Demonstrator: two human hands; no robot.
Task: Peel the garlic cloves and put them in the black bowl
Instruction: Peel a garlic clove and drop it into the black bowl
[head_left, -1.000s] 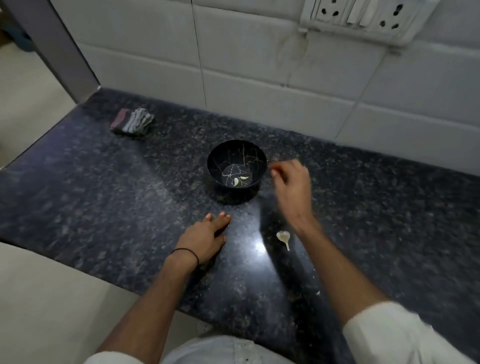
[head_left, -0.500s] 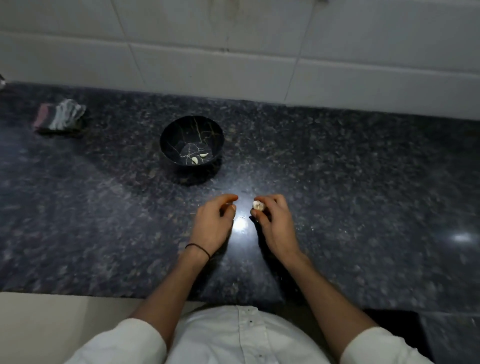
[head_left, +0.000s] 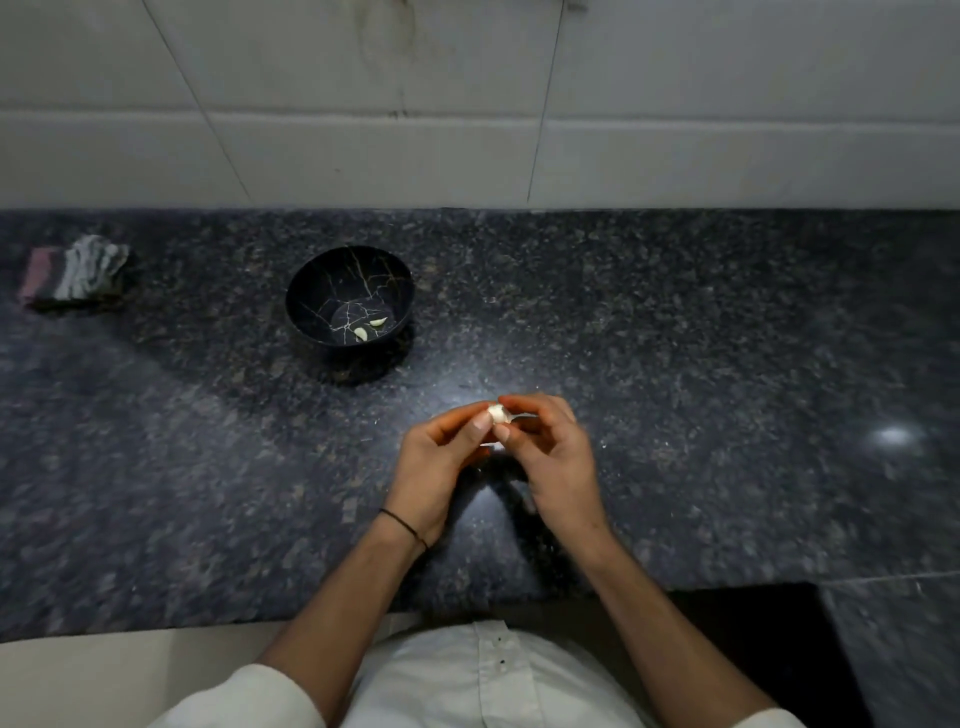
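A black bowl (head_left: 349, 306) with gold veins stands on the dark granite counter, left of centre. Two peeled garlic cloves (head_left: 370, 328) lie on its bottom. Nearer to me, right of the bowl, my left hand (head_left: 435, 467) and my right hand (head_left: 553, 457) meet above the counter. Between their thumbs and fingertips they pinch a white unpeeled garlic clove (head_left: 497, 413). Its thin stem sticks out to the right, under my right fingers.
A folded pink and grey cloth (head_left: 72, 273) lies at the far left of the counter (head_left: 727, 415). A white tiled wall rises behind. The counter's front edge runs close to my body, with a dark gap at the lower right.
My right hand came back from the bowl and picked the clove up off the counter. My left hand rose to join it, and both now pinch the clove. The camera tilted down.
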